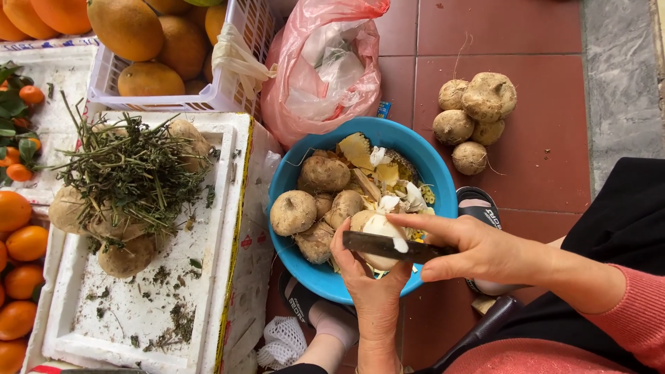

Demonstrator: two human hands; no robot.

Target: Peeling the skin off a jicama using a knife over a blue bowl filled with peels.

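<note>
My left hand [370, 284] grips a partly peeled pale root tuber [377, 232] over a blue basin [305, 273]. My right hand [478, 249] holds a dark-bladed knife [377, 244] flat across the tuber, with a white peel on the blade. The basin holds several unpeeled brown tubers [294, 211] and a heap of yellowish peelings [388, 176].
A white foam tray [138, 325] at left carries green stems [131, 170] and more tubers. Several tubers [474, 114] lie on the red tile floor. A pink plastic bag [325, 69], a white crate of brown fruit [149, 52] and oranges [17, 242] surround it. Sandalled feet show below.
</note>
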